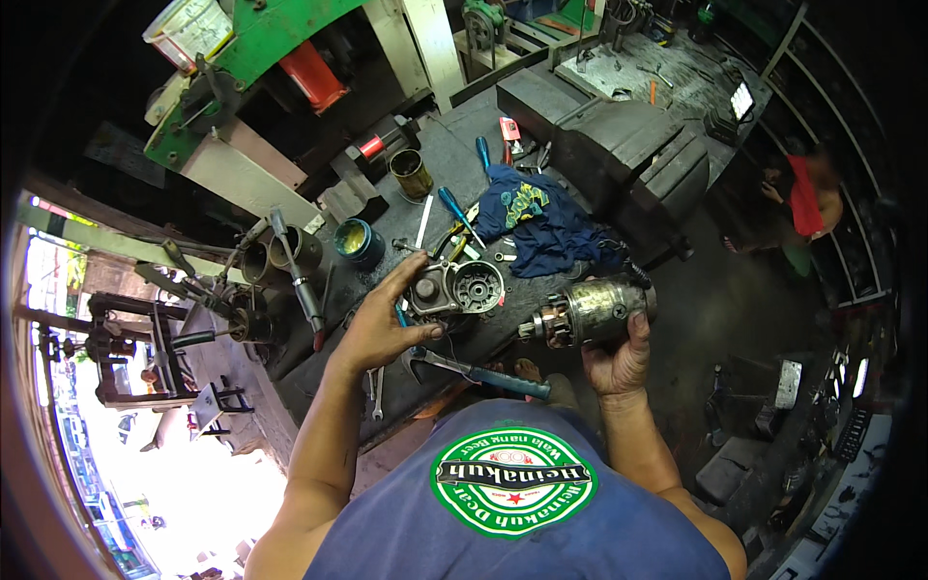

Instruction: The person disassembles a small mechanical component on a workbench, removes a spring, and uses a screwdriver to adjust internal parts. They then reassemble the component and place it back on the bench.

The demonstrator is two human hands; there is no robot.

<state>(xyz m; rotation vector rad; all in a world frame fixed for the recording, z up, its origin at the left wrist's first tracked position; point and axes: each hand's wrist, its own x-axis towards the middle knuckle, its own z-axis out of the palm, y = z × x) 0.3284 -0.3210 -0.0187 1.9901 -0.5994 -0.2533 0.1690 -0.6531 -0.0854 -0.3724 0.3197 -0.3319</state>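
The cylindrical metal motor (601, 304) was in the right hand (619, 360), just off the bench's near edge, its narrow geared end pointing left. That hand was closed around its underside, thumb up along the near right side. The open metal housing (462, 289) lay left of it on the bench (447, 137), round cavity facing up. The left hand (385, 319) curved wide around its left side, thumb and fingers well apart; how firmly they pressed, I could not tell.

A hammer (503, 378) lay across the near side, between the housing and the person's body, with a wrench (378, 394) to its left. Beyond the housing, a blue screwdriver (452, 204) and a crumpled blue cloth (551, 232) crowded the bench; a bulky vise (633, 155) blocked the far right.

A blue tub (359, 249) held something yellow. The tin (412, 178) behind it had a dark, unclear inside. Farther left, tools stood in a can (302, 255).
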